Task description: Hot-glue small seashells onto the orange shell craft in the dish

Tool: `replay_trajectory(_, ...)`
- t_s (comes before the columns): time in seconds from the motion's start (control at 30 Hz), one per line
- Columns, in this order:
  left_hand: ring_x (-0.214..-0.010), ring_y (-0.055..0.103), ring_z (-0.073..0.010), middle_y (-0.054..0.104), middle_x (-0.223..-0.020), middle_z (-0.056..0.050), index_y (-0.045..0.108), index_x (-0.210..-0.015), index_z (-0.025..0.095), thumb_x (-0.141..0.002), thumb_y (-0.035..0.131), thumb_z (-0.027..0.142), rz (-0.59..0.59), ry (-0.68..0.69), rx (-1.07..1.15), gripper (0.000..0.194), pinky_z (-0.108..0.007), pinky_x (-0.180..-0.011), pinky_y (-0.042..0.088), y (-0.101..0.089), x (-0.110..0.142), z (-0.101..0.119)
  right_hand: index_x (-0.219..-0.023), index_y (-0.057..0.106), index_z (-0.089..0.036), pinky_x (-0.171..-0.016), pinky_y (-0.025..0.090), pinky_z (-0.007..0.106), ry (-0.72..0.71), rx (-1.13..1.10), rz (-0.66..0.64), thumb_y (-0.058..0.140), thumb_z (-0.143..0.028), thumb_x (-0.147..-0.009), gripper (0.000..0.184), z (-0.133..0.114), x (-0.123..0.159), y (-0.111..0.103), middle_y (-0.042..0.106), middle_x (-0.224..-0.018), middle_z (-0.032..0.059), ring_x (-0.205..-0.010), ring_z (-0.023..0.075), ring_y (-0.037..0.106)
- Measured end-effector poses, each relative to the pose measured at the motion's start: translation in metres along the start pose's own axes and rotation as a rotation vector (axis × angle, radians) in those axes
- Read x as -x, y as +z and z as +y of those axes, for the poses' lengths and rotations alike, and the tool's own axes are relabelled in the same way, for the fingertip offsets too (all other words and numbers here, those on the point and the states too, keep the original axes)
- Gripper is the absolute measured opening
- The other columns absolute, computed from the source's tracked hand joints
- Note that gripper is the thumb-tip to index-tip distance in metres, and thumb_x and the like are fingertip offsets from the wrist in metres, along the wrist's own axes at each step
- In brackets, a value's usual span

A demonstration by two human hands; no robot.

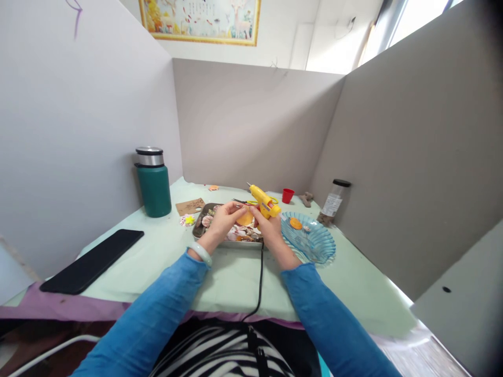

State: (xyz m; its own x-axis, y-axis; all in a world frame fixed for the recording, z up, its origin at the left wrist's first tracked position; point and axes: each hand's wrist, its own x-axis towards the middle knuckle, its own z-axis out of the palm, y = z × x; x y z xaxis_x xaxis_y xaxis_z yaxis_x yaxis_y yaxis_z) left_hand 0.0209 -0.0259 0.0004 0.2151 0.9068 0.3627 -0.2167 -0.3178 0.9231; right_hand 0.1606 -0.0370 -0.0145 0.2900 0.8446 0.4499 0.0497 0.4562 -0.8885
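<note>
Both hands meet over the metal tray, which holds several seashells. My left hand pinches the edge of a flat, round orange seashell. My right hand is closed around a yellow hot glue gun, whose nozzle points up and to the left, away from the seashell. Its fingertips also reach the right edge of the orange seashell. Part of the gun's handle is hidden by the right hand. A black cord runs down from below that hand over the table edge.
Right of the tray is a blue glass plate with an orange shell. Scissors, a red cup and a jar stand behind. A green bottle and black phone-like slab lie left. Grey partitions enclose the table.
</note>
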Motion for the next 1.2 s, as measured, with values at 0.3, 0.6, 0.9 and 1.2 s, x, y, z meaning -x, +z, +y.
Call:
replay_trajectory(0.3, -0.079, 0.065, -0.0172, 0.07, -0.086, -0.007, 0.068, -0.089, 0.012, -0.066, 0.079, 0.042, -0.016, -0.017, 0.047, 0.04, -0.024, -0.064, 0.05, -0.0007, -0.001, -0.0019, -0.077, 0.065, -0.019, -0.047, 0.043, 0.024, 0.045, -0.027, -0.011, 0.072, -0.046, -0.068, 0.03, -0.0018, 0.0002, 0.0002, 0.054, -0.049, -0.0049, -0.046, 0.0123, 0.051)
replay_trajectory(0.6, -0.069, 0.066, -0.0161, 0.065, -0.093, -0.007, 0.055, -0.097, 0.015, -0.076, 0.069, 0.05, -0.14, -0.056, 0.033, 0.043, -0.025, -0.049, 0.054, 0.0019, 0.004, 0.0021, -0.075, 0.066, -0.019, -0.046, 0.045, 0.023, 0.033, -0.07, -0.034, 0.071, -0.044, -0.069, 0.026, 0.0042, -0.0018, 0.0, 0.063, -0.062, -0.0018, -0.048, 0.0109, 0.053)
replay_trajectory(0.9, -0.063, 0.065, -0.0137, 0.061, -0.086, -0.003, 0.052, -0.096, 0.017, -0.082, 0.063, 0.048, -0.186, -0.035, 0.024, 0.036, -0.027, -0.05, 0.056, 0.0034, 0.0065, 0.0014, -0.071, 0.064, -0.019, -0.047, 0.045, 0.025, 0.018, -0.057, -0.044, 0.069, -0.044, -0.07, 0.025, 0.0025, -0.0016, -0.0007, 0.061, -0.059, -0.0021, -0.047, 0.0116, 0.053)
replay_trajectory(1.2, -0.05, 0.059, -0.0125, 0.058, -0.065, 0.002, 0.048, -0.089, 0.018, -0.082, 0.062, 0.049, -0.133, -0.016, -0.056, 0.035, -0.025, -0.048, 0.051, 0.005, 0.0066, 0.004, -0.072, 0.066, -0.021, -0.05, 0.045, 0.025, 0.013, 0.02, -0.028, 0.069, -0.044, -0.07, 0.023, 0.0066, -0.0013, -0.0006, 0.062, -0.062, -0.0019, -0.051, 0.0127, 0.056)
